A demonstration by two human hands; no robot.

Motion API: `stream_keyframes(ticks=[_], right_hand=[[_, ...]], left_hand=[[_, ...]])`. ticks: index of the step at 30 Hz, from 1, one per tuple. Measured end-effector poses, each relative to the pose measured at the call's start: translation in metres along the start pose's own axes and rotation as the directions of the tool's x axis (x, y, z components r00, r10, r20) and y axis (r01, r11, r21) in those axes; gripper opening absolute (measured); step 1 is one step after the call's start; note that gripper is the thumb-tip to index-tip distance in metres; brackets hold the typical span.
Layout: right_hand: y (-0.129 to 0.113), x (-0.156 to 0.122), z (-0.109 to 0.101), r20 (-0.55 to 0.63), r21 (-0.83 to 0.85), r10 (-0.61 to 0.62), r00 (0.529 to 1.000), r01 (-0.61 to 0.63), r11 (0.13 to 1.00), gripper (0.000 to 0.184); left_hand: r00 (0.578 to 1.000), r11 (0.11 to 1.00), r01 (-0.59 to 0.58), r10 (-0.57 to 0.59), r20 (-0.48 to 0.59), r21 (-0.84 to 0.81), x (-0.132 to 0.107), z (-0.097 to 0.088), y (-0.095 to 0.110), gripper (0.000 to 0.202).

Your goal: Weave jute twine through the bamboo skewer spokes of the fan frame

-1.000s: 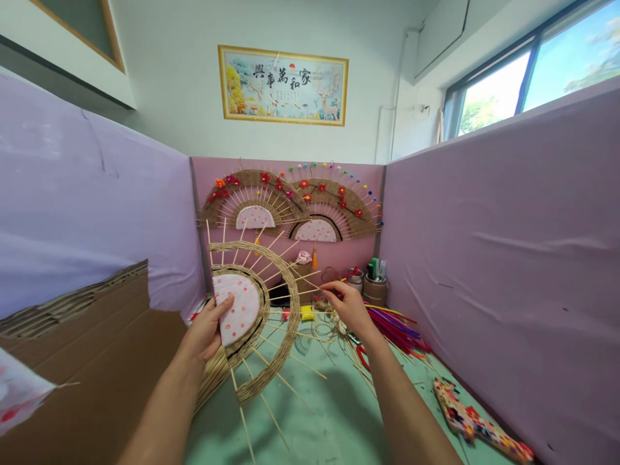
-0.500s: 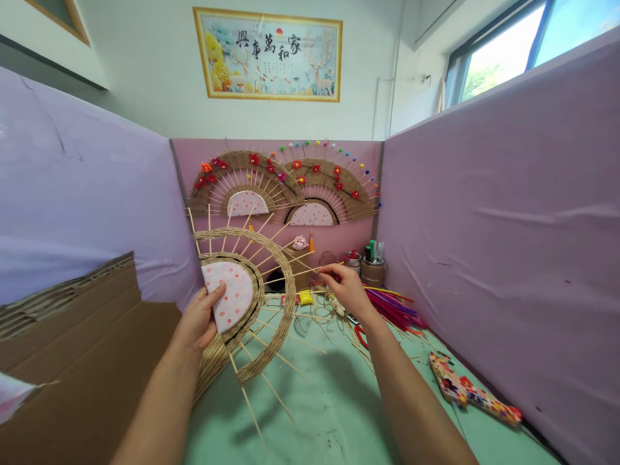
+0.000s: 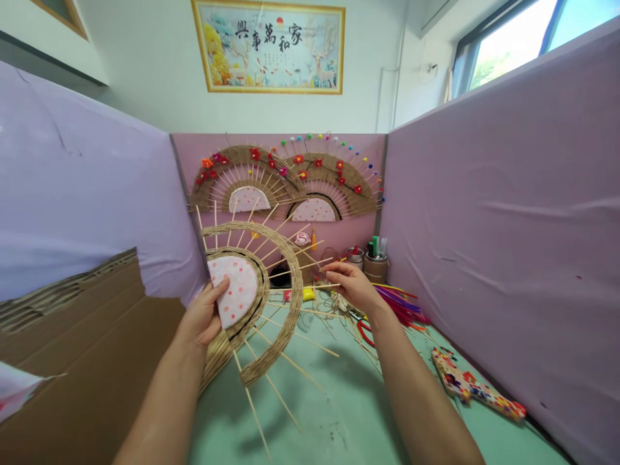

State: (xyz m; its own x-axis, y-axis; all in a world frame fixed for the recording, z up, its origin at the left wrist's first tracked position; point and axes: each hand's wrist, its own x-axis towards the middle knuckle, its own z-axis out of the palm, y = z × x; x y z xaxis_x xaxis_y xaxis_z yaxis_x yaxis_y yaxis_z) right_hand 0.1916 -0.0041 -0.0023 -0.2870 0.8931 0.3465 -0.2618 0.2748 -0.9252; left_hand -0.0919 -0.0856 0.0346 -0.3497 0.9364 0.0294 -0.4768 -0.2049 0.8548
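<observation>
My left hand (image 3: pixel 206 313) grips a half-round woven fan frame (image 3: pixel 293 284) by its white, red-dotted centre (image 3: pixel 237 292), thumb on the front face and the other fingers largely behind. Thin wooden sticks radiate from the centre through an inner woven band (image 3: pixel 264 294) and a separate outer one. Off the upper right of the outer band runs a thin strand of twine (image 3: pixel 312 259), pulled fairly straight. Its far end is pinched between the thumb and fingertips of my right hand (image 3: pixel 352 285), beside the stick tips.
Two finished fans (image 3: pixel 247 155) with red flowers hang on the pink back panel. Purple and red pipe cleaners (image 3: pixel 400 305), red-handled scissors (image 3: pixel 364 332) and a pen pot (image 3: pixel 376 266) lie or stand behind my right hand. A flowered glue gun (image 3: pixel 477 386) rests at right, cardboard (image 3: pixel 97 374) at left.
The fan and both hands have shifted slightly to the right in view, and the background has moved a little upward. Both grips are the same.
</observation>
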Motion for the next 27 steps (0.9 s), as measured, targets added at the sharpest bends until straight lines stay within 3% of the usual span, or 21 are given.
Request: stream_keyframes(ticks=[3,9,12,19,27], right_hand=[[0.008,0.001,0.005,0.055,0.048,0.038,0.998,-0.041,0.998,0.028],[0.005,-0.005,0.019,0.215,-0.155,0.092,0.972,-0.059,0.986,0.026],[0.002,-0.006,0.019,0.189,-0.123,0.064,0.98,-0.041,0.992,0.027],[0.003,-0.005,0.023,0.162,0.134,-0.006,0.987,-0.016,0.991,0.023],[0.006,0.002,0.029,0.007,0.158,-0.009,1.0,0.008,0.987,0.033]], left_hand=[[1.0,1.0,0.011,-0.01,0.015,-0.015,0.0,0.003,-0.005,0.025],[0.998,0.997,0.052,-0.05,0.041,-0.057,0.0,0.009,-0.017,0.032],[0.999,0.994,0.046,-0.043,0.031,-0.099,-0.001,0.011,-0.02,0.033],[0.994,0.98,0.101,-0.106,-0.023,-0.173,-0.007,0.024,-0.026,0.03],[0.973,0.945,0.226,-0.23,0.013,-0.237,-0.01,0.029,-0.039,0.035]])
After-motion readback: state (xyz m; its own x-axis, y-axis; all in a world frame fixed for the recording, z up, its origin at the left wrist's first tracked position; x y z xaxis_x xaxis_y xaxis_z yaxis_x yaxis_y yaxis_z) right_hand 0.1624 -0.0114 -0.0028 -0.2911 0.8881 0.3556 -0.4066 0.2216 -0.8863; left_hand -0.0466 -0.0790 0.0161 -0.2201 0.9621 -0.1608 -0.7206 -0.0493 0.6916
